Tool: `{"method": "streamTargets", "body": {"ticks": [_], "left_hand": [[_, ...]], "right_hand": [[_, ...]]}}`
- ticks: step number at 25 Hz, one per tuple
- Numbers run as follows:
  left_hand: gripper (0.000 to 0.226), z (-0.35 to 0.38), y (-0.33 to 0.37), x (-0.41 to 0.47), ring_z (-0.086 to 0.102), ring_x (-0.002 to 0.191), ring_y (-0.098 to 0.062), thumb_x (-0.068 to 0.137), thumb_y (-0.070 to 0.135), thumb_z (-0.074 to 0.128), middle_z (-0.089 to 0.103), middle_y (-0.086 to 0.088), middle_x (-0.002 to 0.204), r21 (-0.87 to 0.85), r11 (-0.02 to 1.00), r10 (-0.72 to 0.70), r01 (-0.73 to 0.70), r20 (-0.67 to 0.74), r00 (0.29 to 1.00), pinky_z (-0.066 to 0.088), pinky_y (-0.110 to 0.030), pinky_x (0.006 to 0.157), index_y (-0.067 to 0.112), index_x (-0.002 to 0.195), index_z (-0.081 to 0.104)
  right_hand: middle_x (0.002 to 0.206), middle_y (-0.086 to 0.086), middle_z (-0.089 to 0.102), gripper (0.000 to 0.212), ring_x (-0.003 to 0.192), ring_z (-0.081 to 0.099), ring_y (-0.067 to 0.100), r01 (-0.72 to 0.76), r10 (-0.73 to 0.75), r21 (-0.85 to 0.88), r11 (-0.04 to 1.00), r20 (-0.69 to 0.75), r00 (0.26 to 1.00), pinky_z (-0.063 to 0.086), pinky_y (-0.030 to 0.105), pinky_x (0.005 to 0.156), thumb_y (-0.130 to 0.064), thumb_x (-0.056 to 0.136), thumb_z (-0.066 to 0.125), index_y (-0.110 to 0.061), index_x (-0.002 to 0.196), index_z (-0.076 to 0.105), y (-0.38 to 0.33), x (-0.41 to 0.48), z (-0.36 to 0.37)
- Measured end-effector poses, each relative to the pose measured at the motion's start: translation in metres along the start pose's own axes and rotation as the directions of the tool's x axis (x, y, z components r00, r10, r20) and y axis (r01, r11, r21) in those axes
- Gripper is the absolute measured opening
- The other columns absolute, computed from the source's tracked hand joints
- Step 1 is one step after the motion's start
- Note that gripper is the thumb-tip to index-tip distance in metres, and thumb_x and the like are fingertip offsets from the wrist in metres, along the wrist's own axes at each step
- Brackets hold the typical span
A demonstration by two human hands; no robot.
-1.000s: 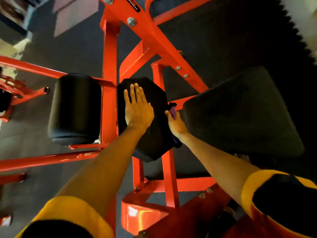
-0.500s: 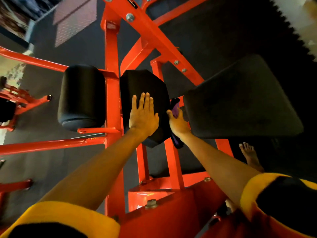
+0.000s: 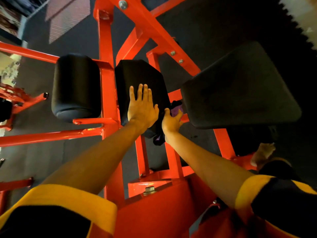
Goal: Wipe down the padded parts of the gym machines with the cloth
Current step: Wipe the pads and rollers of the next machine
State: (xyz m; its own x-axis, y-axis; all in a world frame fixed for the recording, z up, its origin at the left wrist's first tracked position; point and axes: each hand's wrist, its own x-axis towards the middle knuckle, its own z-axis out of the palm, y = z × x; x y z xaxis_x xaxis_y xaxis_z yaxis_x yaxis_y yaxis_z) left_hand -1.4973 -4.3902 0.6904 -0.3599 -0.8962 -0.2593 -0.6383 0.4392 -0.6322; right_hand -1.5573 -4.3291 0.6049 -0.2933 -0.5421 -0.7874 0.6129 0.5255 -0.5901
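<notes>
Since a second ago your left hand (image 3: 143,109) has slid from the middle of the small pad (image 3: 137,74) down onto its lower half. Your right hand (image 3: 171,121) has kept its place at that pad's edge, on the 3 o'clock side.

Left hand: flat, fingers straight and close together, pointing to 12 o'clock, palm pressed on the pad face. It holds nothing.

Right hand: thumb and fingers curled round the cloth (image 3: 176,109), gripping it against the pad's side. Whether the cloth touches the pad's back, you cannot tell from this angle.

Cloth: purple and dark, bunched above your right hand in the gap between the small pad and the big flat pad (image 3: 240,86). One end hangs out below your wrist, at 6 o'clock of the small pad.

Roller pad (image 3: 76,85): at 9 o'clock of the small pad, past an upright bar of the orange frame (image 3: 106,100), untouched.

Bare foot (image 3: 263,152): at 4 o'clock, under the big pad, partly hidden.

Sleeves (image 3: 68,200): black with yellow cuffs, at the bottom edge.
</notes>
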Motion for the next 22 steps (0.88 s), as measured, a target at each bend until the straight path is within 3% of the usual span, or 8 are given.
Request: {"method": "streamTargets", "body": {"ticks": [3,5,9,13,16,18,22], "left_hand": [[0.073,0.001,0.001,-0.002,0.001,0.157,-0.034,0.105,0.050,0.017,0.008,-0.017,0.169,-0.005,1.000,0.005,-0.005,-0.006,1.000,0.001,-0.061,0.124,0.003,0.160,0.010],[0.072,-0.002,0.000,0.000,-0.001,0.157,-0.034,0.105,0.050,0.016,0.006,-0.017,0.169,0.003,1.000,0.011,-0.011,0.010,1.000,0.000,-0.061,0.124,0.004,0.160,0.008],[0.072,-0.005,0.000,0.002,-0.007,0.156,-0.035,0.107,0.049,0.014,-0.001,-0.017,0.169,0.023,0.999,0.034,-0.035,0.056,0.998,-0.003,-0.062,0.123,0.004,0.161,0.003],[0.071,-0.014,0.003,0.002,-0.010,0.155,-0.038,0.108,0.048,0.013,-0.004,-0.019,0.169,0.062,0.998,0.009,-0.016,0.120,0.993,-0.006,-0.064,0.122,0.002,0.160,0.000],[0.067,-0.019,0.027,0.008,-0.005,0.156,-0.035,0.109,0.045,0.015,0.002,-0.018,0.169,0.090,0.988,0.116,-0.125,0.105,0.988,-0.007,-0.063,0.122,0.003,0.161,0.005],[0.068,-0.020,0.051,0.012,-0.003,0.157,-0.032,0.109,0.047,0.015,0.005,-0.016,0.169,0.066,0.982,0.167,-0.177,0.132,0.977,-0.008,-0.060,0.123,0.003,0.161,0.007],[0.077,-0.008,0.087,0.025,-0.002,0.157,-0.032,0.106,0.054,0.018,0.006,-0.018,0.169,0.017,0.991,0.124,-0.129,0.188,0.974,-0.009,-0.059,0.123,0.001,0.160,0.007]], "right_hand": [[0.141,0.011,0.058,0.049,0.127,0.058,0.034,-0.037,0.037,0.184,0.982,0.002,0.999,0.048,0.048,0.106,-0.035,0.100,0.060,-0.022,0.145,0.050,-0.003,0.036,-0.006],[0.132,0.007,0.065,0.039,0.124,0.061,0.031,-0.006,-0.003,0.104,0.995,0.085,0.996,0.050,0.044,0.104,-0.033,0.099,0.056,-0.019,0.136,0.059,-0.007,0.048,-0.012],[0.137,0.009,0.060,0.044,0.127,0.057,0.030,0.107,-0.092,-0.108,0.988,0.138,0.986,0.044,0.034,0.095,-0.030,0.103,0.058,-0.015,0.143,0.050,-0.013,0.050,-0.030],[0.134,0.008,0.062,0.056,0.126,0.058,0.033,0.332,-0.246,-0.372,0.867,0.260,0.934,0.049,0.049,0.105,-0.045,0.092,0.065,-0.024,0.142,0.051,-0.018,0.050,-0.055],[0.133,0.008,0.057,0.066,0.122,0.059,0.036,0.460,-0.303,-0.569,0.682,0.353,0.885,0.051,0.052,0.099,-0.059,0.085,0.061,-0.035,0.144,0.046,-0.034,0.062,-0.080],[0.139,0.012,0.050,0.064,0.124,0.055,0.041,0.527,-0.336,-0.686,0.503,0.406,0.850,0.051,0.051,0.098,-0.052,0.091,0.064,-0.034,0.148,0.041,-0.043,0.077,-0.099],[0.152,0.017,0.040,0.066,0.128,0.047,0.048,0.596,-0.420,-0.801,-0.059,0.562,0.713,0.047,0.056,0.098,-0.048,0.091,0.066,-0.033,0.151,0.042,-0.052,0.110,-0.131]]}}
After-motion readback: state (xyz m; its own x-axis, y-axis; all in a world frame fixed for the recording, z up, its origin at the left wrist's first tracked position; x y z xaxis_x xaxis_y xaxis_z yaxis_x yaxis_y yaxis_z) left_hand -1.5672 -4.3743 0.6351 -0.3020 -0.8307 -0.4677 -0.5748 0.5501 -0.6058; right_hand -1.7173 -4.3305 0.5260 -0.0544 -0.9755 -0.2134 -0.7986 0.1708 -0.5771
